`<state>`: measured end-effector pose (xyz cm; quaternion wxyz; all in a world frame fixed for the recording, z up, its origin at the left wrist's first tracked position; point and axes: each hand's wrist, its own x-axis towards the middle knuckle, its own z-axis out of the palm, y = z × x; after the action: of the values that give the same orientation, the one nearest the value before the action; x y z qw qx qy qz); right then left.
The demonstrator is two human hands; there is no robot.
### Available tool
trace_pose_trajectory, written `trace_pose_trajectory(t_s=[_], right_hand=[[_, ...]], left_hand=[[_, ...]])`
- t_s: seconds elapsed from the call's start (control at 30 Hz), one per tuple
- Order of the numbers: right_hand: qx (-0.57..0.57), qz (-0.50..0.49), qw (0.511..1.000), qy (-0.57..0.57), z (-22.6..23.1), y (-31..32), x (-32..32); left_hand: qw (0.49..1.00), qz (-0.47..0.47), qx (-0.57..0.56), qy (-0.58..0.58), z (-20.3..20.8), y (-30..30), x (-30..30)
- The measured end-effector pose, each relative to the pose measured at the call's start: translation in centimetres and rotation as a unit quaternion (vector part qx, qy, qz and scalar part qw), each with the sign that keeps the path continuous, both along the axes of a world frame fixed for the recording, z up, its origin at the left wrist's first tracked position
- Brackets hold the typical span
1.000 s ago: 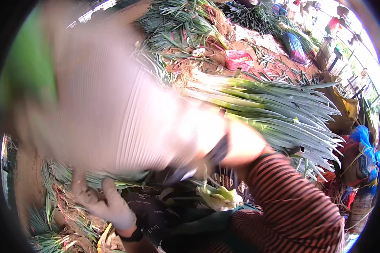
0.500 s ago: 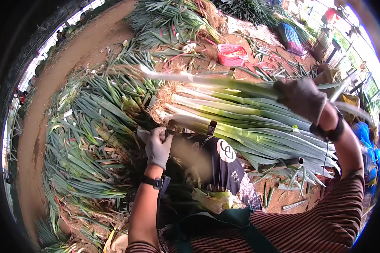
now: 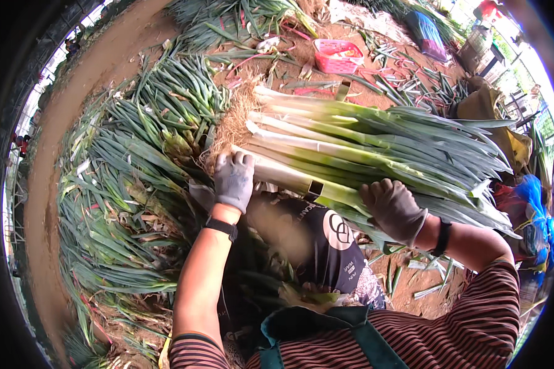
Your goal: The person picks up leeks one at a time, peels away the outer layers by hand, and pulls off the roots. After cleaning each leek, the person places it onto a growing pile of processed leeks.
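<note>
A bundle of large leeks [image 3: 351,142] lies in front of me, with white stems and tangled roots [image 3: 237,117] at the left and green leaves fanning to the right. My left hand [image 3: 234,179], in a grey glove, is closed on the root end of the nearest leek [image 3: 283,174]. Over the green part of the bundle's near side, my gloved right hand [image 3: 395,210] is closed on the leek, fingers curled on top. Flat dark uprights [image 3: 314,189] stand at the near and far sides of the bundle. Its underside is hidden.
Piled leeks [image 3: 148,160] cover the ground at my left, beside a dirt path [image 3: 49,203]. Beyond the bundle sits a pink plastic basket [image 3: 338,56] among trimmed leaves. Blue plastic bags [image 3: 535,215] lie at the right. Dark printed cloth [image 3: 326,240] covers my lap.
The leek raised in my right hand now lies on the bundle. My right hand has come down and nearer to me. My left hand has moved up onto the root end.
</note>
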<state>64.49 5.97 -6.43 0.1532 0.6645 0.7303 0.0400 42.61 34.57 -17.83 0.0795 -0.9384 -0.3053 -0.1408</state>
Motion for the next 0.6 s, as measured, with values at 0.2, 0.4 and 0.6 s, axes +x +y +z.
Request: trace_pose_trajectory(t_s=[0.2, 0.4, 0.6], right_hand=[[-0.072, -0.148, 0.961, 0.220, 3.1, 2.5, 1.9], [-0.108, -0.156, 0.922, 0.339, 6.2, 2.5, 5.1], [-0.135, -0.181, 0.924, 0.309, 8.5, 2.7, 4.8]], left_hand=[[0.965, -0.036, -0.013, -0.258, 3.2, -0.8, -0.8], [0.958, -0.184, -0.018, -0.218, 1.2, -2.5, -1.2], [0.981, -0.186, -0.025, -0.040, -1.0, -0.5, 1.5]])
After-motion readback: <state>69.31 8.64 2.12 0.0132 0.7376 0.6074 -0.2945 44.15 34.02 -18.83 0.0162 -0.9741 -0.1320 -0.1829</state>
